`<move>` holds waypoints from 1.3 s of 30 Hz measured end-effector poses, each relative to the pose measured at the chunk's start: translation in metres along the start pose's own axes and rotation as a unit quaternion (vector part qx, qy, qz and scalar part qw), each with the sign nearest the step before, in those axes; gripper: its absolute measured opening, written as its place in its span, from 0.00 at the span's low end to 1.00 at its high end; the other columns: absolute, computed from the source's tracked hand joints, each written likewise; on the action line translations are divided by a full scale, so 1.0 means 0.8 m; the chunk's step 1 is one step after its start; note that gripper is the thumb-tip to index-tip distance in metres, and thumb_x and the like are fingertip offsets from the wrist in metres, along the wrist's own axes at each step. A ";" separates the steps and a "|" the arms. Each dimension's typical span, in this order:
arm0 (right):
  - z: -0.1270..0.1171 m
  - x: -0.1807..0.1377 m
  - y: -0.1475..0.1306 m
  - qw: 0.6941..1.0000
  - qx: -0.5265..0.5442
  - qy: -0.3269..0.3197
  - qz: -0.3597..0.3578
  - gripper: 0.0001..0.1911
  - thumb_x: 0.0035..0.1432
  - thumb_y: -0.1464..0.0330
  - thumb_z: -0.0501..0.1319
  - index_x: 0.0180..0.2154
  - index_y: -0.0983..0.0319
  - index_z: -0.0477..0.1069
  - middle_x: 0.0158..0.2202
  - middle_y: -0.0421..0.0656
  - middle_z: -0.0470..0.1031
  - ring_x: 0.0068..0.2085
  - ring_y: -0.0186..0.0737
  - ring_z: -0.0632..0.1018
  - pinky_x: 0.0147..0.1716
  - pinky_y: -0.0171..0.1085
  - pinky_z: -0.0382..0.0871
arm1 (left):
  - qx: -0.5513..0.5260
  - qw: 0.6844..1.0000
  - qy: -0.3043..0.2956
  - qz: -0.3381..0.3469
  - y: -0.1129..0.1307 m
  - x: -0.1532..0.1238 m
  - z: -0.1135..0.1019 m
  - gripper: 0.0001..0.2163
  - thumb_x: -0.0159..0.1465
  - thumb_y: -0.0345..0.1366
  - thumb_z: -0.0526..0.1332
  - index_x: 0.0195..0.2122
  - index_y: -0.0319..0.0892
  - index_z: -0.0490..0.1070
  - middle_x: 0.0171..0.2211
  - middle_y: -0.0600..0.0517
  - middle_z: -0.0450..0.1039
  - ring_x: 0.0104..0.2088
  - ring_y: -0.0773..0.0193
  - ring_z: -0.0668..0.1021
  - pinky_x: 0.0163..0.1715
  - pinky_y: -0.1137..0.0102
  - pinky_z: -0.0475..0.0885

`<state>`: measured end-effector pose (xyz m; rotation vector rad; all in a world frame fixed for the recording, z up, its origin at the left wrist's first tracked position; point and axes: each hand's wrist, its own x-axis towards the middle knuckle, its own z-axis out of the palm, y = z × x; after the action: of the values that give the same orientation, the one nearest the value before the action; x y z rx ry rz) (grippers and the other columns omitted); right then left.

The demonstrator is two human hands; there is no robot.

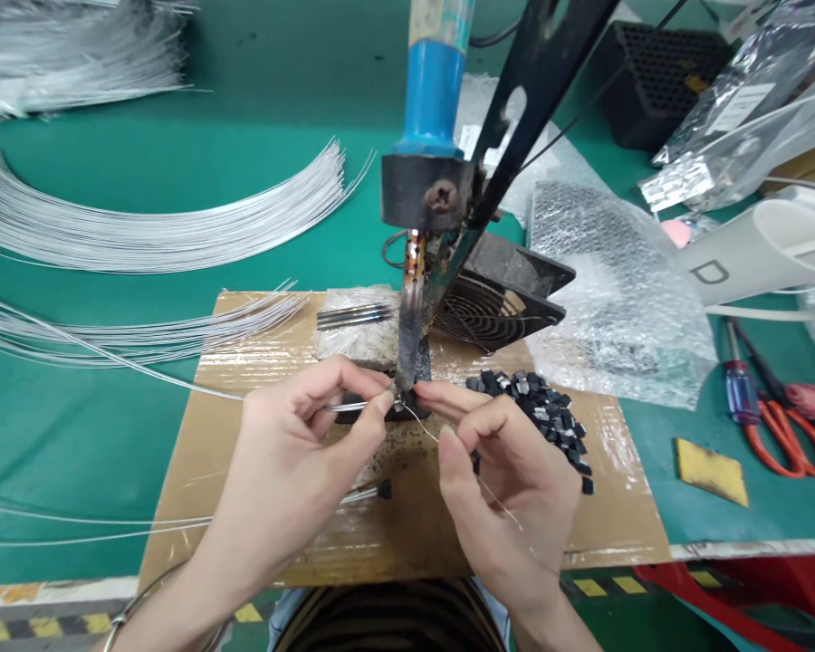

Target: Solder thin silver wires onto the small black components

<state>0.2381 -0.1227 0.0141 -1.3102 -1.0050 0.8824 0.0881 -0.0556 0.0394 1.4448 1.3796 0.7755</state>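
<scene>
My left hand (299, 462) pinches white wires (210, 390) between thumb and fingers, their ends just under the tip of a blue-handled soldering iron (435, 100). The iron points down, clamped to a black metal arm (526, 100). In my right hand (516, 480) a thin strand of solder wire (421, 424) is pinched, and its upper end reaches the iron's tip. Fingertips and iron hide the exact joint. To the right of it lies a heap of small black connectors (536, 412). Below my left hand, one black connector (384, 489) sits on the end of white wires.
Bundles of white wires (177, 240) lie on the green table (278, 145) at left. A black fan (489, 303) stands behind the iron on the cardboard (604, 507). At right are bubble wrap (604, 272), a yellow sponge (711, 471), orange-handled scissors (788, 444) and a screwdriver (740, 389).
</scene>
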 end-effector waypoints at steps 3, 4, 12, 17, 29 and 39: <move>0.001 0.000 0.000 1.000 0.001 0.001 -0.005 0.11 0.64 0.77 0.62 0.31 0.57 0.69 0.51 0.46 0.85 0.53 0.47 0.84 0.57 0.48 0.78 | 0.002 1.000 0.006 0.004 -0.001 0.001 0.001 0.03 0.61 0.32 0.68 0.30 0.46 0.80 0.31 0.58 0.82 0.27 0.70 0.78 0.25 0.77 0.70; 0.000 0.000 0.000 1.000 0.002 0.000 -0.004 0.11 0.64 0.77 0.62 0.31 0.57 0.69 0.51 0.46 0.84 0.53 0.47 0.84 0.57 0.48 0.77 | 0.002 1.000 0.008 0.006 -0.001 0.001 0.001 0.03 0.61 0.31 0.68 0.30 0.46 0.80 0.30 0.58 0.82 0.26 0.70 0.78 0.24 0.77 0.69; -0.001 0.000 0.003 1.000 0.010 -0.006 -0.006 0.11 0.64 0.78 0.62 0.32 0.57 0.70 0.52 0.43 0.84 0.54 0.45 0.84 0.58 0.48 0.77 | 0.001 1.000 0.012 0.022 -0.001 0.000 0.000 0.04 0.61 0.30 0.69 0.31 0.46 0.80 0.32 0.58 0.83 0.29 0.71 0.80 0.27 0.79 0.71; 0.001 0.000 0.002 1.000 0.014 -0.003 -0.013 0.11 0.63 0.78 0.63 0.32 0.57 0.70 0.52 0.42 0.84 0.53 0.44 0.84 0.58 0.47 0.77 | -0.008 0.999 0.010 0.029 -0.002 0.001 0.001 0.05 0.61 0.29 0.69 0.30 0.47 0.80 0.32 0.59 0.83 0.30 0.72 0.81 0.31 0.82 0.73; -0.004 -0.002 0.005 0.999 0.015 -0.029 -0.014 0.11 0.66 0.79 0.62 0.34 0.56 0.70 0.53 0.41 0.83 0.56 0.44 0.83 0.60 0.46 0.75 | -0.010 1.000 0.014 0.026 -0.002 0.001 0.001 0.04 0.61 0.30 0.70 0.30 0.46 0.80 0.32 0.57 0.83 0.31 0.70 0.82 0.31 0.80 0.74; -0.004 -0.002 0.004 0.999 0.009 -0.033 -0.014 0.12 0.66 0.79 0.62 0.35 0.56 0.70 0.54 0.40 0.82 0.57 0.44 0.82 0.61 0.47 0.75 | -0.023 0.999 0.018 0.032 0.001 0.000 0.001 0.05 0.60 0.28 0.70 0.30 0.46 0.80 0.32 0.56 0.83 0.33 0.70 0.83 0.32 0.81 0.75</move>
<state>0.2405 -0.1252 0.0110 -1.2555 -1.0628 0.9170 0.0892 -0.0553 0.0402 1.4514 1.3391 0.8736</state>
